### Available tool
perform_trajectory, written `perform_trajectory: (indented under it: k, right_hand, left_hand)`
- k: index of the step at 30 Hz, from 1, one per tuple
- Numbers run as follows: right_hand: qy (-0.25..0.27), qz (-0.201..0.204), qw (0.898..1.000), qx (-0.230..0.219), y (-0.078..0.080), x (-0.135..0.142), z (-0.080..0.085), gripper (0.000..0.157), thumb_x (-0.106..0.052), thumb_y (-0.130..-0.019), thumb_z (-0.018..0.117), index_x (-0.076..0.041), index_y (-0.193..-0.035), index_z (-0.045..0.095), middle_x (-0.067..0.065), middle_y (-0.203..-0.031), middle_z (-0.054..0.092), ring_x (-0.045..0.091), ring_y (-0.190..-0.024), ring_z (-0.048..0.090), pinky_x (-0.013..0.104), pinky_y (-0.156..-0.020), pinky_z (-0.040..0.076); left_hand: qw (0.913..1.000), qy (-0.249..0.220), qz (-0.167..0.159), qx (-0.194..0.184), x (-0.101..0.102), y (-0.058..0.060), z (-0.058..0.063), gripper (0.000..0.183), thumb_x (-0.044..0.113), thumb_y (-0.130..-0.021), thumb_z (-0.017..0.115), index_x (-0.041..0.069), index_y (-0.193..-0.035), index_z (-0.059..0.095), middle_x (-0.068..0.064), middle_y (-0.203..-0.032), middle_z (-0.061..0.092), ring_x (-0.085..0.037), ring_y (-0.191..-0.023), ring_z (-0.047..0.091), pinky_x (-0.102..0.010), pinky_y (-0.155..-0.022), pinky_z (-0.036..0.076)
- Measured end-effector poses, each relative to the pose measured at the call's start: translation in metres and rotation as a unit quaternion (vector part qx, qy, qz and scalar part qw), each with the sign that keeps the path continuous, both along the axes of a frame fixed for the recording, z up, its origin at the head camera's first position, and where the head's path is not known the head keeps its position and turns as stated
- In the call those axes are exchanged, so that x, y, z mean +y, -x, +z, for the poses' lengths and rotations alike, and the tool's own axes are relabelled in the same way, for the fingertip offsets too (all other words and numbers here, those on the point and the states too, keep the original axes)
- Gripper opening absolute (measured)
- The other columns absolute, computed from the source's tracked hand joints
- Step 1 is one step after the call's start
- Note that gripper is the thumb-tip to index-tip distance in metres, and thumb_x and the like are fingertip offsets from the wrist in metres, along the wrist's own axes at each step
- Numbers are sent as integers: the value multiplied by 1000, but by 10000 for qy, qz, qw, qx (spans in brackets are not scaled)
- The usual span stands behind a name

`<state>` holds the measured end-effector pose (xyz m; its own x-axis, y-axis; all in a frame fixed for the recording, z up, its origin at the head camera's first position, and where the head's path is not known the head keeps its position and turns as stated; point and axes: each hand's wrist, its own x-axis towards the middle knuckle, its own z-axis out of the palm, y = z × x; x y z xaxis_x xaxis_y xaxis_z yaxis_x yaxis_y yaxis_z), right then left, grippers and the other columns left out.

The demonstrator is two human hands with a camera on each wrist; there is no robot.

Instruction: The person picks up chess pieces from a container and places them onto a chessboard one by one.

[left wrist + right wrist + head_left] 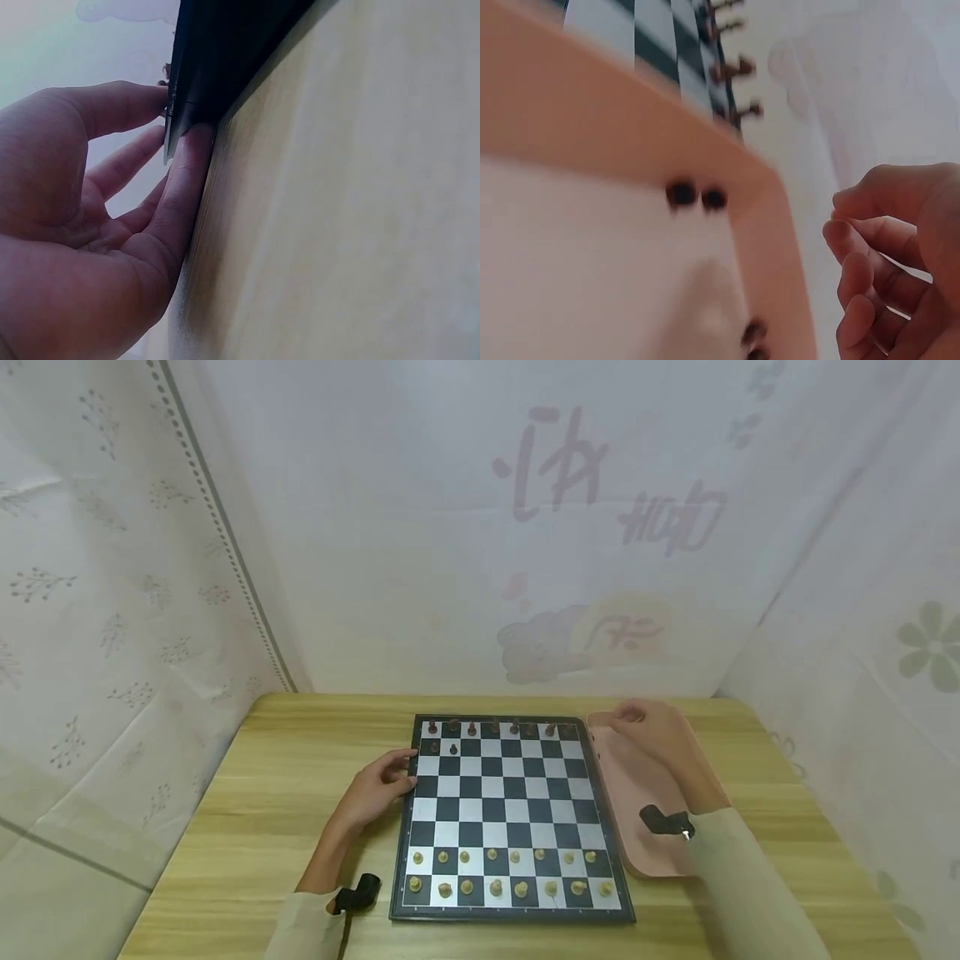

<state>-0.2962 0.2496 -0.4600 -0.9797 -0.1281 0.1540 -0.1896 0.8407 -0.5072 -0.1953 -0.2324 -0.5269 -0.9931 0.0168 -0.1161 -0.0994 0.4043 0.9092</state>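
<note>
The chessboard lies on the table with pale pieces in two rows on its near side. Dark pieces line its far row, and two dark pawns stand just in front. My left hand touches the board's left edge; the left wrist view shows thumb and fingertips right at the dark rim. Over the far end of the pink tray is my right hand. Its fingers bend loosely with thumb and index tips close together, and no piece shows between them.
Several dark pieces lie in the tray near its walls, blurred in the right wrist view. The tray lies along the board's right side. Wooden table surrounds both, and a pale printed curtain hangs behind.
</note>
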Motion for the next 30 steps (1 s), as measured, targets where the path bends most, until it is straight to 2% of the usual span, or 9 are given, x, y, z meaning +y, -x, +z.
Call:
perform_trajectory:
  k: [4,6,14,19,23,25,27,30]
  right_hand:
    - [190,91,9993,300,5,21,-10,28,-28,-103,78,-2,-114,80,20,-110,79,42,-104,71,56,-90,52]
    - [196,22,9992,341,6,26,-14,27,-23,-102,79,2,-113,80,24,-110,78,44,-102,72,56,-88,53]
    - [227,-218,9994,-124,7,30,-20,30,-19,-102,78,6,-118,78,28,-113,76,41,-96,71,50,-81,54]
    - [3,-69,9996,-256,5,29,-24,29,-28,-102,80,-4,-119,82,17,-110,79,36,-99,70,48,-84,52]
    - [-605,229,9977,-187,5,25,-29,28,-47,-98,82,-24,-112,88,-1,-106,82,27,-100,70,47,-88,51]
    - [-664,416,9967,-227,6,22,-30,24,-50,-96,84,-29,-108,88,-8,-103,82,23,-98,69,45,-87,50]
    - [-468,664,9959,-393,7,18,-31,19,-45,-97,84,-28,-105,88,-10,-101,81,21,-97,67,44,-88,51]
    - [95,948,9915,-884,7,10,-32,13,-29,-99,84,-19,-106,86,-4,-101,80,22,-98,67,45,-91,51]
  left_hand:
    - [10000,-49,5,-8,-1,0,-2,49,10,-103,74,13,-151,67,-15,-136,69,-24,-105,69,-38,-88,52]
    - [10000,-73,-2,0,-1,0,-2,49,10,-102,74,13,-151,68,-15,-136,69,-24,-105,69,-38,-88,53]
    - [9999,-101,-3,2,-1,0,-2,48,10,-102,75,13,-150,68,-14,-135,69,-24,-104,69,-39,-89,53]
    - [10000,-88,4,-6,0,-2,-1,48,9,-102,74,12,-150,68,-14,-134,69,-23,-103,69,-39,-90,53]
    - [10000,-63,-6,-33,-1,-2,-1,48,8,-102,74,12,-150,68,-14,-135,69,-23,-103,69,-39,-90,53]
    - [10000,-89,-7,-28,-1,-1,0,48,8,-103,74,12,-150,68,-14,-135,69,-23,-104,69,-39,-89,53]
    - [9999,-106,4,-26,-1,0,0,48,9,-103,74,12,-150,68,-15,-135,69,-24,-104,69,-38,-89,53]
    - [9999,-111,26,-63,-1,1,-1,49,9,-102,74,13,-151,68,-15,-135,69,-25,-105,68,-38,-88,53]
